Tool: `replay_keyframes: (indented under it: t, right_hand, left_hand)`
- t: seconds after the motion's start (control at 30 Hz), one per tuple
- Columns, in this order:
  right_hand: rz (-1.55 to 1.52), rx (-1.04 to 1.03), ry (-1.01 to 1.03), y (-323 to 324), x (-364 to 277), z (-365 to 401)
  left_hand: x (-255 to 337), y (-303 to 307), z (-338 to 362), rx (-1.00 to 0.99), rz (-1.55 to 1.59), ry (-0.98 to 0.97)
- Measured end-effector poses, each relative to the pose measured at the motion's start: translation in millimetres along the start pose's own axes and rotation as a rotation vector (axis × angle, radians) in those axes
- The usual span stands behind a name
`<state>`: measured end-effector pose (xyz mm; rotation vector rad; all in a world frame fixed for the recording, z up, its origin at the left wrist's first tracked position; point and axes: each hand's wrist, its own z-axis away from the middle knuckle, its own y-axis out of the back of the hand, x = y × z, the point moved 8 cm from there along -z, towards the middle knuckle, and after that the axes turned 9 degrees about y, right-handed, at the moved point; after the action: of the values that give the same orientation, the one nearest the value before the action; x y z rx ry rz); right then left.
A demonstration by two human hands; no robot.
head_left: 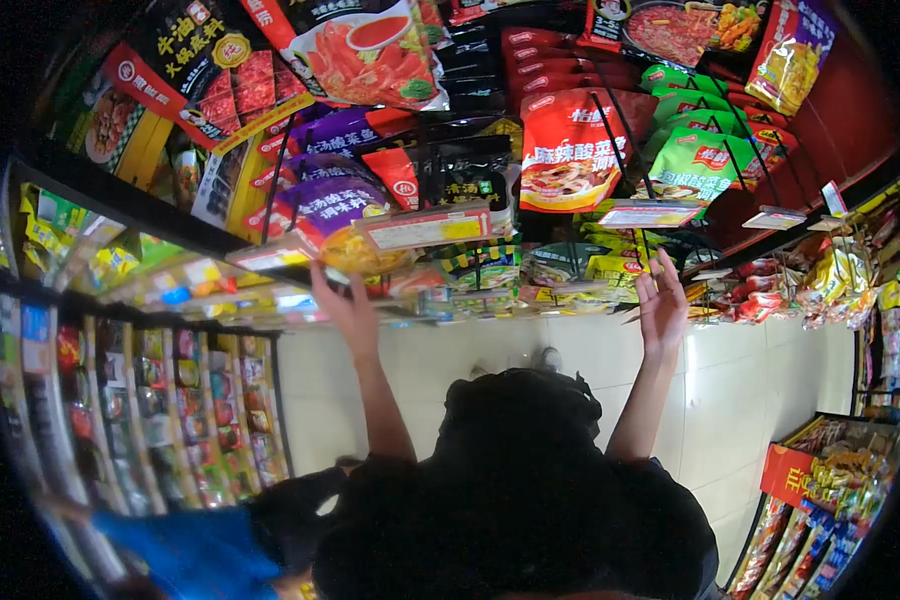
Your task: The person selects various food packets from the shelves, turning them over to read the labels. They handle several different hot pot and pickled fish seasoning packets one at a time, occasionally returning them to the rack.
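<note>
My left hand (345, 305) is raised at the shelf edge, slightly blurred, with its fingers apart. Its fingertips are just below a purple and orange packet (338, 205); whether they touch it is unclear. To the right, my right hand (662, 305) is up with its fingers stretched out and nothing in it. Beside its fingertips are yellow-green packets (618, 268) on the lower row. Above hang a red packet (572, 150) and green packets (692, 165). Between the hands is a black and red packet (460, 175), with a price tag (425, 228) below it.
Large hotpot-base packets (355, 50) fill the top. Shelves of goods (160, 400) stand at the left, near a person in blue (185, 550). At the lower right are a red box (788, 472) and stacked snacks. Pale floor tiles (740, 380) show below.
</note>
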<state>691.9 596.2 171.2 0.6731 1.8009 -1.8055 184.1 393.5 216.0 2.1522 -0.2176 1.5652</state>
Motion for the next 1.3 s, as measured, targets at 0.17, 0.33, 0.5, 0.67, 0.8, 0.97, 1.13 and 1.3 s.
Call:
replay_keyframes:
  t: [0.17, 0.33, 0.5, 0.67, 0.8, 0.97, 1.13, 1.3]
  right_hand:
    - [0.153, 0.046, 0.044, -20.8, -20.0, -3.6]
    - [-0.083, -0.039, -0.057, -40.4, 10.3, -27.3]
    - [-0.182, 0.039, -0.367, -57.6, 104.0, -39.6]
    - [-0.193, 0.070, -0.335, -69.5, 119.8, -51.9]
    - [-0.272, 0.028, -0.330, -34.9, 138.3, -72.5]
    - [-0.075, -0.010, -0.309, -59.1, 98.5, -37.0]
    - [-0.200, -0.072, -0.357, -63.8, 74.0, -10.4]
    - [-0.148, -0.092, -0.295, -43.7, 60.6, 5.3]
  left_hand:
    - [-8.5, -9.9, 0.1, -0.066, 0.170, 0.046]
    - [-12.0, -14.9, 25.5, -0.002, 0.195, 0.098]
    - [3.0, -35.9, 64.5, -0.030, 0.021, 0.022]
    - [29.4, -63.5, 105.9, -0.172, -0.030, -0.107]
    - [34.1, -88.7, 136.4, -0.272, 0.098, -0.010]
    - [31.5, -103.1, 148.4, -0.341, 0.086, 0.017]
    - [39.7, -119.9, 141.0, -0.447, 0.059, 0.012]
    - [67.6, -169.4, 141.9, -0.724, 0.291, 0.163]
